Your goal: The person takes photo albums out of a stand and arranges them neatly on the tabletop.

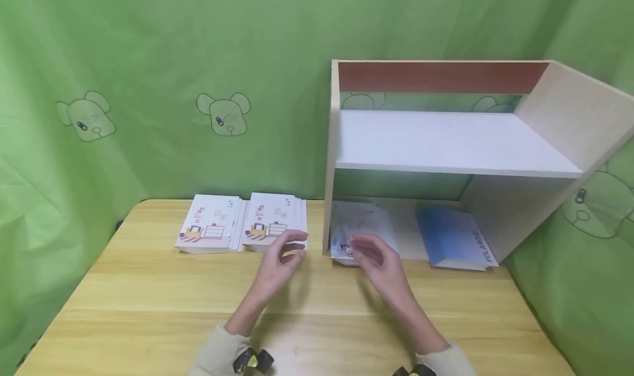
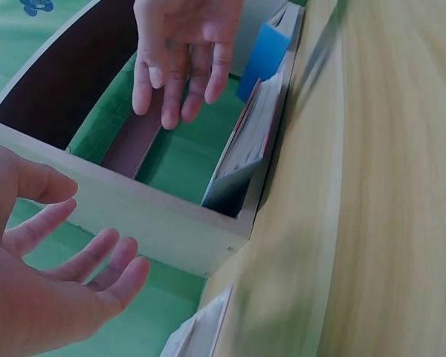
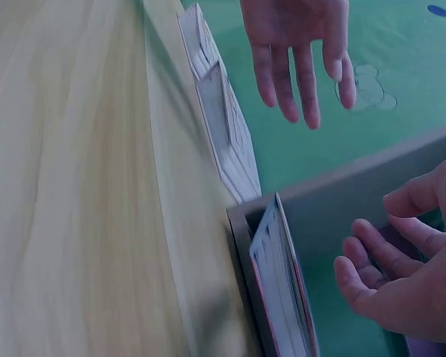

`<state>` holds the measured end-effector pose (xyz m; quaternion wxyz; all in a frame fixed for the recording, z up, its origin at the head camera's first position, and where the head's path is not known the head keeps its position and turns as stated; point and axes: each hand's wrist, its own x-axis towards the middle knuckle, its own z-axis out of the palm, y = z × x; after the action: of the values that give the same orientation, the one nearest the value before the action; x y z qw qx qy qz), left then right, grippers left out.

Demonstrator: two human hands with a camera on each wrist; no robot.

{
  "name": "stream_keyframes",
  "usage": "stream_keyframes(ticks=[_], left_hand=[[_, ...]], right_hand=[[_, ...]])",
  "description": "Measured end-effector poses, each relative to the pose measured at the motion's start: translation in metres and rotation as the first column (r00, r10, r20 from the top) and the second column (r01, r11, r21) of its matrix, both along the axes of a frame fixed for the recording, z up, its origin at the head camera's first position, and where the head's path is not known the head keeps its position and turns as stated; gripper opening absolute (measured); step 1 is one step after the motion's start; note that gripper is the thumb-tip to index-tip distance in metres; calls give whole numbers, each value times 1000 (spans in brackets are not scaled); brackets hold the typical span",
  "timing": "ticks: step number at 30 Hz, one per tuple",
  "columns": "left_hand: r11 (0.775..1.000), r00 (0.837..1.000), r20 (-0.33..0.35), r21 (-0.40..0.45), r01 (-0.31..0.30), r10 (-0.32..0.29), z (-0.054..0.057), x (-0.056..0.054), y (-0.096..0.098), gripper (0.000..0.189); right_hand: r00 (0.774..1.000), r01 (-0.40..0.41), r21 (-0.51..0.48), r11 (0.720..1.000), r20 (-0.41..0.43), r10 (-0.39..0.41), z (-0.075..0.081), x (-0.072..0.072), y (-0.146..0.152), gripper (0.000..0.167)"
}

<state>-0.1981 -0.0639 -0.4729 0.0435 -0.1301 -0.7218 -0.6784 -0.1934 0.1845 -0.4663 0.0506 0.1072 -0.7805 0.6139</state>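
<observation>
My left hand (image 1: pixel 279 263) is raised over the table, fingers loosely bent and nothing between them. It is nearest the right one of two piles of white booklets (image 1: pixel 262 208), apart from it in the left wrist view. My right hand (image 1: pixel 381 263) hovers before the shelf's lower left, its fingers also loosely bent and empty. Behind it a white-covered book (image 1: pixel 369 219) lies in the lower compartment against the left panel; the hand partly hides it. In the right wrist view this book (image 3: pixel 279 282) stands clear of the fingers. A blue book (image 1: pixel 451 235) marked POLAROID lies at the compartment's right.
The wooden shelf unit (image 1: pixel 446 139) stands at the back right of the table (image 1: pixel 317 332), with a white middle board. Further left lies the other pile of white booklets (image 1: pixel 208 216). A green curtain (image 1: pixel 277 45) with bear heads hangs behind.
</observation>
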Motion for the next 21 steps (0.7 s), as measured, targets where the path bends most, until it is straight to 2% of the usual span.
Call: stream_keyframes(ticks=[7, 16, 21], left_hand=[[1000, 1000, 2, -16, -13, 13, -3, 0, 13, 32], [998, 1000, -3, -57, 25, -25, -9, 0, 31, 32], [995, 999, 6, -87, 44, -43, -12, 0, 38, 33]], right_hand=[[999, 32, 31, 999, -20, -31, -6, -3, 23, 35], [996, 74, 79, 994, -64, -69, -5, -1, 46, 32], [995, 83, 103, 991, -60, -77, -4, 1, 54, 33]])
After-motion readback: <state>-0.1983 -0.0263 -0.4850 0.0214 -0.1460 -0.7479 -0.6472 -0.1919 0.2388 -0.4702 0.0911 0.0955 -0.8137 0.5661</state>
